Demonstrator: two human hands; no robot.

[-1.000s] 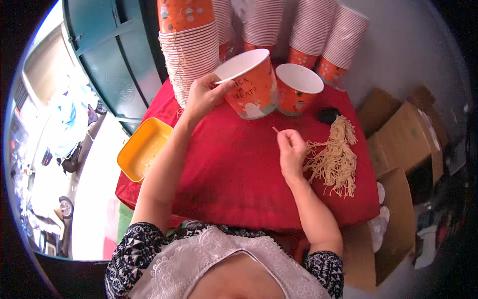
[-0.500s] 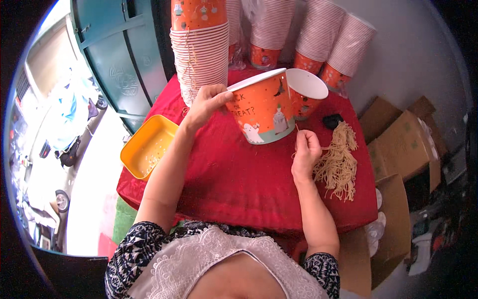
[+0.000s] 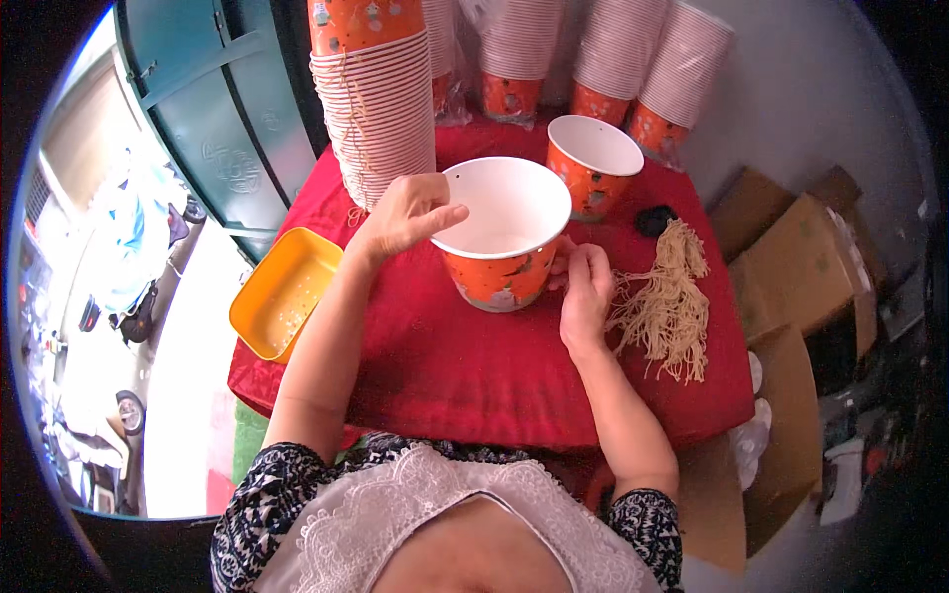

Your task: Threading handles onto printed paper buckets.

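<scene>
An orange paper bucket (image 3: pixel 499 282) with a white inside and printed Halloween figures stands nearly upright at the middle of the table, a small dark hole near its rim. My left hand (image 3: pixel 405 219) grips its left rim, thumb over the edge and fingers outside. My right hand (image 3: pixel 585 295) is closed by the bucket's right side, fingertips partly hidden; the thin string it pinched earlier hardly shows now. A bundle of beige strings (image 3: pixel 664 311) lies right of that hand. Just behind, a second orange bucket (image 3: pixel 593 183) stands open side up.
A tall stack of nested buckets (image 3: pixel 381 119) with strings hanging down rises at the back left. More bagged stacks (image 3: pixel 618 59) line the wall. A yellow tray (image 3: pixel 287 287) with small pale bits sits at the left edge of the red cloth. Cardboard boxes (image 3: pixel 791 267) lie right of the table.
The bucket has come down and turned from its tilted side view, so its inside now shows. My right hand has moved in against its right side.
</scene>
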